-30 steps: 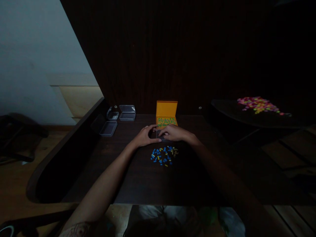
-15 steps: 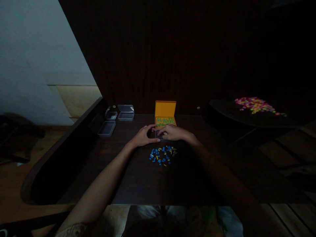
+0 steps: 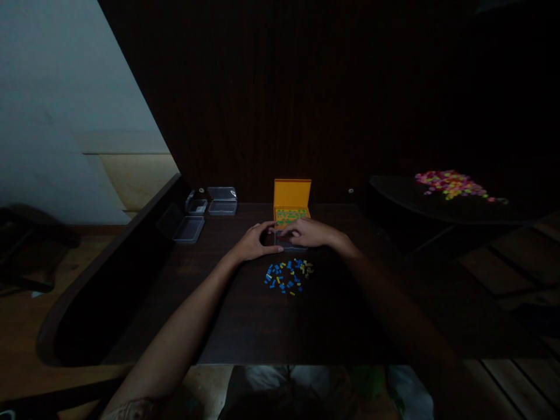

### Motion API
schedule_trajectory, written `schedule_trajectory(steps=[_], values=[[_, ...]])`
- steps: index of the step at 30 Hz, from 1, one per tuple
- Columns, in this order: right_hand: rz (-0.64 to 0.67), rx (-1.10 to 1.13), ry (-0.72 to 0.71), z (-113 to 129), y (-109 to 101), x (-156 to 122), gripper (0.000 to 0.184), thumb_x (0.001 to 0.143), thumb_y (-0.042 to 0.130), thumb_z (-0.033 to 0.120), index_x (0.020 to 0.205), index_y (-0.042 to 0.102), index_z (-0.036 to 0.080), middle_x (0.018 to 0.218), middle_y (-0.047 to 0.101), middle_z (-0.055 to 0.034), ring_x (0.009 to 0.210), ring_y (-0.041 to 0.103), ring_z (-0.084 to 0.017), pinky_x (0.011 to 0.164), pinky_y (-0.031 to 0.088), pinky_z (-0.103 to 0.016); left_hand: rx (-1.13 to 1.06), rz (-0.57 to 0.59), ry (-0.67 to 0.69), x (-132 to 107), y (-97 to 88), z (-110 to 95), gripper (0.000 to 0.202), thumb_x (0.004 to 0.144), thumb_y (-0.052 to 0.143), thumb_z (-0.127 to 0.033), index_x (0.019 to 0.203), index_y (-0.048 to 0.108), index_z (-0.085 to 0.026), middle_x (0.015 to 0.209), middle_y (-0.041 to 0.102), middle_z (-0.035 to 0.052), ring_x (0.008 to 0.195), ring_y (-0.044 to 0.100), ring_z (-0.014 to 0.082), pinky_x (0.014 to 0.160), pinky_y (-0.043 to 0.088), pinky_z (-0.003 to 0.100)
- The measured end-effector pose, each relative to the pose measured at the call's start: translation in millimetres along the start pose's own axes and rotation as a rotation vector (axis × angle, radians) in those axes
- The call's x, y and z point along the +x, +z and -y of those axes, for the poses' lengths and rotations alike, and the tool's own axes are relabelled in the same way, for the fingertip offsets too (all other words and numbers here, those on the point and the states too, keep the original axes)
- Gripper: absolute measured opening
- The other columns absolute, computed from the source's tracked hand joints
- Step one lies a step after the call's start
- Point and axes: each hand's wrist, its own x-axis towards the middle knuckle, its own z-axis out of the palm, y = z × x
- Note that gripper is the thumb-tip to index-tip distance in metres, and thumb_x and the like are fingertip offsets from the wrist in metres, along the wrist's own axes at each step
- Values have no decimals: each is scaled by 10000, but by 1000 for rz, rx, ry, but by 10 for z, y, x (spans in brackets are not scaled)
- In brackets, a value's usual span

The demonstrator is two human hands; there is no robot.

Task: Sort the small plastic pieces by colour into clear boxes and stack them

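"Left hand [image 3: 254, 242] first: how does it stand?"

"Thumb and fingers apart, curved about the left end of one clear box [image 3: 296, 248]. I can't tell how firmly they press."

"And the right hand [image 3: 310, 233]?"

"Just one, over that same box, fingers pointing down into it. Whether the fingertips are together on anything, I can't tell; it's too dark."

"Where's the box?"

"Mid-width on the worktop [image 3: 245, 326], nearer the back edge than the front."

"What's around it?"

"One yellow box [image 3: 292, 191] just behind, lid up, with many green pieces [image 3: 291, 214] inside, too small to count. On the front-edge side lies one scatter of blue pieces [image 3: 290, 284], fewer yellow pieces [image 3: 292, 293] and a pale cluster [image 3: 306, 269]; dozens altogether, no exact count."

"Farther out?"

"Three more clear boxes [image 3: 223, 207] by the back left corner, all open. Past the right side, one multicoloured heap [image 3: 452, 185] on a dark surface [image 3: 394, 188]."
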Motion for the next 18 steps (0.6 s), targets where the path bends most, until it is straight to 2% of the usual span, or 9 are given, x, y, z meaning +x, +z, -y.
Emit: schedule_trajectory(steps=[5,10,18], values=[[1,-28,-13,7,51,27,353,807,560,162,1126,710,155,816,711,-54,631,568,-143,592,367,-234,-3,-5,19,-1,-1,-4,774,656,780,-511,1308,509,-194,1142,646,87,1058,612,258,951,476,416],[-22,-59,-34,-36,122,64,370,785,563,142,1124,706,187,938,728,-68,744,620,-173,654,403,-247,-7,0,20,-3,-8,-11,763,658,781,-504,1306,512,-206,1137,650,87,1060,613,262,957,474,425],[-10,-91,3,16,95,45,349,791,576,166,1112,711,197,886,724,-51,730,614,-171,633,387,-245,-9,-4,20,-2,-7,-1,779,648,783,-524,1306,513,-204,1168,637,97,1059,614,265,950,481,433]])
